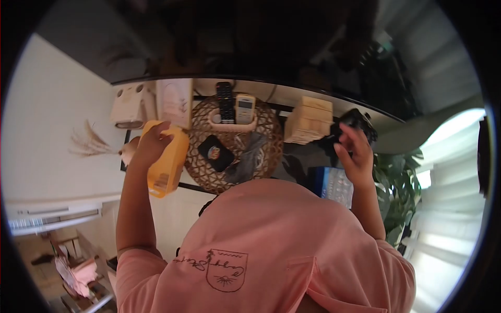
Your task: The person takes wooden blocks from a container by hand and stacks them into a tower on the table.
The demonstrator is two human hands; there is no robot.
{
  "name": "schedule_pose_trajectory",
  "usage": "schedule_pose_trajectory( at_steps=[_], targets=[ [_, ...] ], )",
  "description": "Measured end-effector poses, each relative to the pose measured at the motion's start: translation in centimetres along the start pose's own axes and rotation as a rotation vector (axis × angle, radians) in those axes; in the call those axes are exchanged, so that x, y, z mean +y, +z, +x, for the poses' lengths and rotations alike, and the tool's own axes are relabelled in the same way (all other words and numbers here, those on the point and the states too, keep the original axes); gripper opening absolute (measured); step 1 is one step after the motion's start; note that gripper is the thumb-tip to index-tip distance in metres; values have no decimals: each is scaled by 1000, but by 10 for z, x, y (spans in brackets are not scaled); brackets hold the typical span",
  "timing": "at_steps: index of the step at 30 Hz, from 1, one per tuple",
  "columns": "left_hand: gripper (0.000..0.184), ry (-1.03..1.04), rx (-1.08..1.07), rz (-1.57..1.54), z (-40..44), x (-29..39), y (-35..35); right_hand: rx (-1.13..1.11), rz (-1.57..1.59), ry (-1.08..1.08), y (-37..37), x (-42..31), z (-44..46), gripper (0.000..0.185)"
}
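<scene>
My left hand [152,146] is closed on the rim of a yellow plastic bin [175,161], which is tilted at the left end of the shelf. Some small things show dimly through its lower end. On the right, my right hand [357,156] is raised with its fingers apart and nothing visible in it. Just behind its fingertips lies a black object [360,121] whose kind I cannot make out. A stack of wooden blocks [309,120] stands to the left of that hand. Below the hand is a blue and clear package [334,183], partly hidden by my forearm.
A round woven mat [195,151] carries a holder [216,124] with a remote [225,101] and a handset [244,108], a black card-like item [215,153] and a grey plastic bag [249,159]. A dark television [235,47] stands behind. Plant leaves [391,182] are at right.
</scene>
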State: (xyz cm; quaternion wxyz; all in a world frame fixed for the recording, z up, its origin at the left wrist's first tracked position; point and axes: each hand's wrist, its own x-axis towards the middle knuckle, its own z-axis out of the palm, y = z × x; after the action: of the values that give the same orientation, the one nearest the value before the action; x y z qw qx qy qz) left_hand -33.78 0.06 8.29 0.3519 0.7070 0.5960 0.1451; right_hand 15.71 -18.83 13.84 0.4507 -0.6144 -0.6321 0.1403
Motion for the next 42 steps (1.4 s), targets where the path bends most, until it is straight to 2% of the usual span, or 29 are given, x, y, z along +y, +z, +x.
schedule_pose_trajectory(
  at_steps=[2, 4, 6, 7, 9, 13, 14, 15, 16, 18, 21, 28, 31, 33, 35, 36, 37, 38, 40, 42],
  targets=[
    [57, -161, -66, 192, -13, -40, -15, -93, 14, -129, 11, -6, -3, 39],
    [73, -276, -254, 204, -11, -92, -3, -157, 119, -134, 29, -15, -3, 33],
    [71, -120, -352, 463, -19, -109, 18, -218, 111, -152, 44, -37, 4, 33],
    [71, -129, -343, 452, -22, -99, 21, -274, 99, -168, 51, -46, 7, 33],
    [83, -315, -392, 80, -18, -80, 24, -373, 83, -191, 64, -57, 10, 34],
    [80, -412, -548, -74, -5, -111, 35, -449, 94, -185, 87, -72, 6, 34],
    [79, -163, -401, 174, 3, -146, 56, -470, 90, -179, 91, -74, 4, 34],
    [79, 89, -246, 417, 3, -148, 59, -489, 85, -172, 94, -77, 1, 34],
    [79, 94, -248, 415, 0, -151, 60, -486, 80, -169, 98, -80, -2, 34],
    [78, 40, -43, 492, -8, -149, 65, -488, 85, -117, 106, -87, -9, 32],
    [79, -45, -1, 468, -12, -141, 65, -550, 19, -112, 111, -95, -15, 30],
    [74, -53, -98, 654, -10, -122, 65, -556, 45, -50, 124, -114, -23, 30],
    [69, -61, -22, 529, -7, -136, 64, -562, 42, -53, 130, -116, -21, 28],
    [63, -200, 74, 191, 8, -163, 59, -587, 73, -65, 133, -109, -20, 28],
    [55, -323, -89, -623, -7, -133, 20, -563, 108, -26, 134, -117, -12, 29],
    [49, -373, -124, -932, -2, -148, 12, -572, 161, -12, 136, -121, -7, 30],
    [43, -433, -89, -1036, -27, -75, -13, -569, 162, -30, 139, -125, -3, 33],
    [43, -411, -143, -1015, -35, -40, -20, -569, 166, -45, 144, -129, 0, 36],
    [46, -251, -193, -1224, -46, 3, -16, -602, 268, -39, 159, -136, 7, 42],
    [46, -192, -243, -1230, -53, 49, 18, -553, 382, 3, 182, -138, 3, 48]
  ],
)
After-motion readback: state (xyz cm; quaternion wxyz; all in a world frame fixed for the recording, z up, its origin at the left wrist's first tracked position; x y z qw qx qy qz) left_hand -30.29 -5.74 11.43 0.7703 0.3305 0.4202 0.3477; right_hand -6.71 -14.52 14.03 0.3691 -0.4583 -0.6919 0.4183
